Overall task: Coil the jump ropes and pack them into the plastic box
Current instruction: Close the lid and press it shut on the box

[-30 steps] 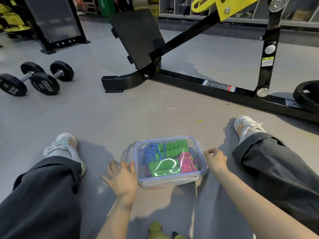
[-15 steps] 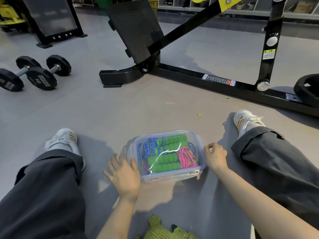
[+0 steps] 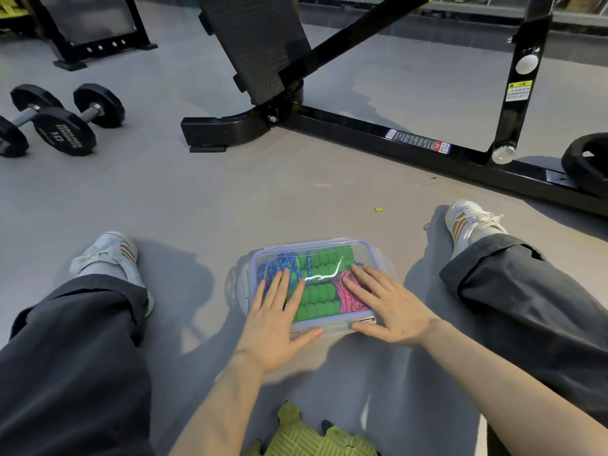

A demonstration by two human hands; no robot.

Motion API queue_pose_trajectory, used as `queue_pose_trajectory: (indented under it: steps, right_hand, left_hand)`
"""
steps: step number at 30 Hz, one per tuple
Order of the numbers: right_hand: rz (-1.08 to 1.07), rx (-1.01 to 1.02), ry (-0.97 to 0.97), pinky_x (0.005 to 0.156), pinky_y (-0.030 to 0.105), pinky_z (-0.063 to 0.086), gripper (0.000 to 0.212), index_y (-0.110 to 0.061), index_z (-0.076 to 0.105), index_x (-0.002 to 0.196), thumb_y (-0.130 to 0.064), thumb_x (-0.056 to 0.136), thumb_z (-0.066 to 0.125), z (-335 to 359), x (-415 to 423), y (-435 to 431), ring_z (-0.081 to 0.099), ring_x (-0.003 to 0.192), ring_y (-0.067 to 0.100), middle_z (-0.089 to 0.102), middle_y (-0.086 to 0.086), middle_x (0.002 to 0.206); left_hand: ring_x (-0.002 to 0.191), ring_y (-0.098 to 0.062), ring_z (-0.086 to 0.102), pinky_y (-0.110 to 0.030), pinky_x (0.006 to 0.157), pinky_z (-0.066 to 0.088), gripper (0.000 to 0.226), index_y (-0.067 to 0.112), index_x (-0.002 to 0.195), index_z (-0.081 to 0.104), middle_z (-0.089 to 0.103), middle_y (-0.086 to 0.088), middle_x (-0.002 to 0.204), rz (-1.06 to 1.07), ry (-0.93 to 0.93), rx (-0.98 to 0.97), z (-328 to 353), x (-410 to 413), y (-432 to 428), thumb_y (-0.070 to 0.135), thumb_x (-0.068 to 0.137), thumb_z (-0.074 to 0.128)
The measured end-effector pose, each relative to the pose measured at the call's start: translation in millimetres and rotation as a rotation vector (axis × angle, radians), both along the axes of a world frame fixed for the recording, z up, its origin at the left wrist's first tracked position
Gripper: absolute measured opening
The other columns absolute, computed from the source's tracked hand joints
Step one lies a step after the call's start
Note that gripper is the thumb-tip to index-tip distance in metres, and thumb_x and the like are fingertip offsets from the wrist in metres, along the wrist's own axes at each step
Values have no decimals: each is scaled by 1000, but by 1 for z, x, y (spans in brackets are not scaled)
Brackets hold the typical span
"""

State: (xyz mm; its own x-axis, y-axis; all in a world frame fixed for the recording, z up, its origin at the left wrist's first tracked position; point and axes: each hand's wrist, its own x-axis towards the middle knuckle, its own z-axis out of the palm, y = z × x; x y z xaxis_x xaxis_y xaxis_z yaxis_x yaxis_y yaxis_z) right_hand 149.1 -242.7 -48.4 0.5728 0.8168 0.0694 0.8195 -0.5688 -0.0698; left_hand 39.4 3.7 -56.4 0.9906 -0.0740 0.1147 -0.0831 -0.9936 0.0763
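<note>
While the plastic box (image 3: 242, 284) sits closed on the grey floor (image 3: 197, 209) between the person's spread legs, just where it lay a moment ago, both hands have come off its sides and onto its clear lid (image 3: 363, 255). The left hand (image 3: 276, 327) lies flat on the lid's left half, fingers straight and spread, thumb along the near edge. The right hand (image 3: 391, 311), no longer curled beside the box, presses the right half the same way. Through the lid show the coiled jump ropes (image 3: 317, 296): blue cord (image 3: 279, 263), green handles, pink cord (image 3: 345, 299). Dumbbells (image 3: 62, 126) lie at the floor's far left, and a black machine frame (image 3: 362, 133) crosses behind.
</note>
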Motion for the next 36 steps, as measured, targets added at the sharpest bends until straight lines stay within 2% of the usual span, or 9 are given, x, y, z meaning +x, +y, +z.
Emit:
queue_pose_trajectory:
  steps: [5, 10, 16, 22, 27, 30, 32, 36]
  right_hand:
    - [89, -34, -91, 108, 37, 24, 79, -19, 28, 146, -72, 87, 30, 3, 15, -1, 36, 130, 31, 36, 14, 148]
    - [83, 19, -66, 112, 40, 16, 79, -28, 12, 149, -72, 87, 30, -7, 16, -2, 21, 138, 31, 23, 11, 152]
    - [93, 49, -90, 116, 37, 11, 73, -27, 10, 149, -67, 91, 27, -13, 17, 0, 19, 139, 30, 24, 12, 151]
    - [64, 95, -106, 115, 39, 14, 67, -27, 16, 148, -63, 93, 28, -19, 14, 2, 23, 139, 31, 29, 12, 149]
    - [29, 101, -90, 114, 41, 16, 70, -27, 12, 149, -65, 92, 28, -15, 9, 3, 24, 139, 31, 25, 9, 150]
    - [7, 106, -69, 115, 38, 13, 72, -30, 8, 149, -67, 91, 28, -11, 7, 4, 22, 140, 29, 23, 7, 152]
    - [2, 87, -71, 116, 37, 11, 71, -29, 8, 150, -66, 92, 26, -10, 5, 3, 23, 139, 30, 26, 9, 151]
    - [-50, 32, -88, 114, 42, 18, 67, -20, 24, 146, -63, 94, 21, -9, 3, 10, 37, 133, 38, 39, 16, 146]
  left_hand:
    - [140, -28, 21, -46, 110, 15, 87, 13, 143, 44, 35, -22, 148, -17, -39, 29, -4, 2, 2, 73, 90, 12]
    - [137, -31, 27, -47, 108, 22, 85, 9, 142, 33, 41, -25, 144, -9, -38, 62, -6, 4, 2, 73, 90, 13]
    - [134, -32, 30, -48, 108, 24, 84, 9, 140, 33, 45, -27, 140, 4, -76, 81, -11, 5, -1, 69, 82, 28]
    - [124, -36, 52, -48, 105, 28, 77, 9, 134, 40, 52, -27, 133, -2, -65, 93, -13, 9, -3, 65, 82, 30]
    - [131, -36, 44, -48, 106, 25, 81, 8, 140, 37, 45, -25, 141, -65, -5, 84, -8, 12, 8, 69, 87, 25]
    - [129, -35, 48, -48, 110, 31, 85, 3, 135, 51, 48, -23, 139, -91, 45, 124, -2, 11, 13, 67, 85, 27]
    - [125, -35, 51, -50, 102, 41, 82, 2, 132, 54, 51, -24, 136, -62, 112, 143, 1, 11, 12, 63, 84, 27]
    - [121, -34, 55, -52, 93, 46, 77, 3, 126, 61, 55, -22, 132, -102, 208, 184, 7, 19, 10, 58, 83, 28]
